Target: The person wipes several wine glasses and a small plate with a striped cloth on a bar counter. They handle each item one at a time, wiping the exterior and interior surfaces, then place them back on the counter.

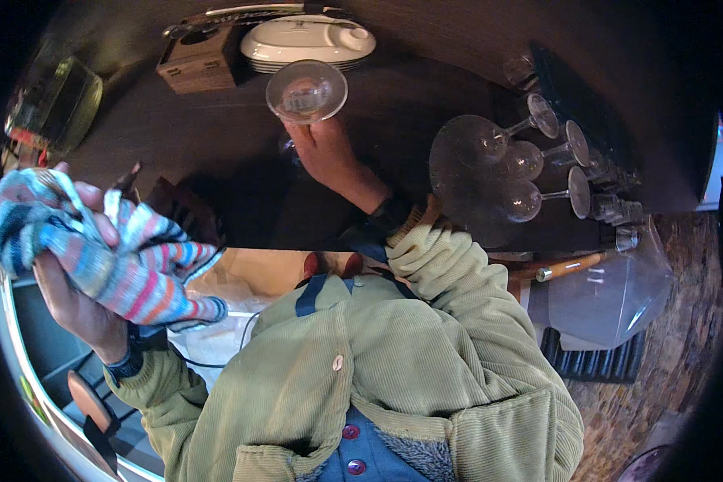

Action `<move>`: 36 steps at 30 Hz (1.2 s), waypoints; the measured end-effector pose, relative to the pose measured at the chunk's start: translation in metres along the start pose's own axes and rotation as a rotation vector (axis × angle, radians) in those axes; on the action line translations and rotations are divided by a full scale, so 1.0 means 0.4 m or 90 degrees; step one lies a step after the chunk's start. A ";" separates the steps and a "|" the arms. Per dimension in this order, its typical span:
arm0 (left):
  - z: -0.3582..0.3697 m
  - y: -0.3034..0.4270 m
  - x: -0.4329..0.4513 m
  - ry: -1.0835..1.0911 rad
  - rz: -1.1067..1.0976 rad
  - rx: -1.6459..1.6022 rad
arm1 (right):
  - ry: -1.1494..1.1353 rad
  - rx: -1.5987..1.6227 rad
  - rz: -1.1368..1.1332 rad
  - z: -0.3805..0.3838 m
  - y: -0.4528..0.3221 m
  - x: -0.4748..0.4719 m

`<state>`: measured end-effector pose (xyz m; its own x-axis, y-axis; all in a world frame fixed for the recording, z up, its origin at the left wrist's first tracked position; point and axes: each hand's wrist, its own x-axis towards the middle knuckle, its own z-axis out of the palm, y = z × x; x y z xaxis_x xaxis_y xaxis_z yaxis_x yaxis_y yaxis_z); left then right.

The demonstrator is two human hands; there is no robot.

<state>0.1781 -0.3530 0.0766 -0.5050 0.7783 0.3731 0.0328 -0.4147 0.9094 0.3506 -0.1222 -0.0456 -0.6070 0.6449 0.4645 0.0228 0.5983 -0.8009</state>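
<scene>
A striped knitted cloth [138, 271] in several colours is bunched in my left hand [75, 307], at the left above the floor side of the dark wooden table [217, 138]. Over the table's middle, my right hand [337, 159] grips a clear stemmed glass [308, 90]. One round end of that glass faces up towards me; whether it is the foot or the bowl I cannot tell. Apart from the cloth, the glass is held beyond my left hand's reach. To the right of my right forearm are several stemmed glasses [523, 202], seemingly bowl down, beside a large round transparent shape [452, 175].
Stacked white oval plates [295, 39] and a small wooden box [199, 69] stand at the far side. A glass container [66, 111] is far left. Small glasses [605, 205] line the right end, near a wooden handle [572, 267] and a translucent plastic bin [602, 301].
</scene>
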 end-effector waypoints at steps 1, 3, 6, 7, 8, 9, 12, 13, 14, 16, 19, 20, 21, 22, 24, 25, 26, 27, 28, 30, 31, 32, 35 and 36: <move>0.009 -0.008 0.000 -0.054 -0.012 -0.024 | 0.011 0.004 -0.012 0.001 -0.004 -0.001; 0.025 -0.021 -0.002 -0.081 -0.007 0.015 | 0.022 0.012 -0.005 0.000 -0.010 -0.002; 0.048 -0.036 -0.007 -0.054 -0.070 -0.049 | 0.049 -0.038 -0.015 -0.042 -0.027 -0.043; 0.053 -0.038 -0.010 -0.053 -0.086 -0.035 | 0.063 -0.075 -0.026 -0.072 -0.032 -0.067; 0.057 -0.042 -0.010 -0.069 -0.077 -0.020 | 0.103 -0.169 -0.017 -0.118 -0.034 -0.094; 0.059 -0.046 -0.011 -0.104 -0.113 -0.073 | 0.143 -0.260 -0.028 -0.169 -0.036 -0.128; 0.061 -0.061 -0.015 -0.091 -0.172 -0.026 | 0.388 -0.343 0.171 -0.327 -0.010 -0.207; 0.061 -0.069 -0.015 -0.086 -0.175 -0.024 | 0.465 -0.333 0.211 -0.373 0.012 -0.216; 0.058 -0.075 -0.012 -0.084 -0.188 -0.027 | 0.509 -0.372 0.259 -0.415 0.036 -0.220; 0.055 -0.086 -0.008 -0.069 -0.153 -0.008 | 0.552 -0.392 0.258 -0.478 0.081 -0.219; 0.050 -0.099 0.002 -0.104 -0.150 -0.055 | 0.511 -0.569 0.255 -0.534 0.127 -0.213; 0.048 -0.101 0.005 -0.098 -0.153 -0.064 | 0.525 -0.559 0.261 -0.545 0.143 -0.199; 0.047 -0.103 0.006 -0.086 -0.168 -0.086 | 0.515 -0.534 0.237 -0.555 0.149 -0.201; 0.044 -0.102 0.009 -0.108 -0.186 -0.097 | 0.506 -0.497 0.241 -0.563 0.156 -0.197; 0.041 -0.103 0.010 -0.105 -0.172 -0.064 | 0.469 -0.579 0.242 -0.575 0.159 -0.193; 0.040 -0.104 0.010 -0.106 -0.180 -0.078 | 0.471 -0.565 0.243 -0.577 0.157 -0.190; 0.039 -0.105 0.011 -0.104 -0.181 -0.085 | 0.482 -0.554 0.216 -0.579 0.150 -0.185; 0.038 -0.107 0.010 -0.096 -0.172 -0.064 | 0.488 -0.534 0.208 -0.578 0.140 -0.178; 0.037 -0.108 0.010 -0.092 -0.174 -0.066 | 0.490 -0.544 0.189 -0.578 0.122 -0.171; 0.037 -0.110 0.009 -0.080 -0.174 -0.077 | 0.482 -0.543 0.190 -0.578 0.070 -0.150; 0.037 -0.112 0.009 -0.071 -0.173 -0.083 | 0.472 -0.550 0.175 -0.572 0.040 -0.136; 0.037 -0.111 0.007 -0.073 -0.180 -0.112 | 0.460 -0.553 0.162 -0.562 0.012 -0.118; 0.039 -0.109 0.006 -0.069 -0.197 -0.123 | 0.397 -0.468 0.138 -0.477 -0.034 -0.059; 0.041 -0.108 0.004 -0.049 -0.204 -0.133 | 0.368 -0.460 0.154 -0.439 -0.033 -0.038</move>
<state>0.1900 -0.3259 0.0409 -0.3941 0.9140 0.0960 -0.2967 -0.2254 0.9280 0.4990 -0.0564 0.0243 -0.0401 0.8088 0.5867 0.6985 0.4426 -0.5623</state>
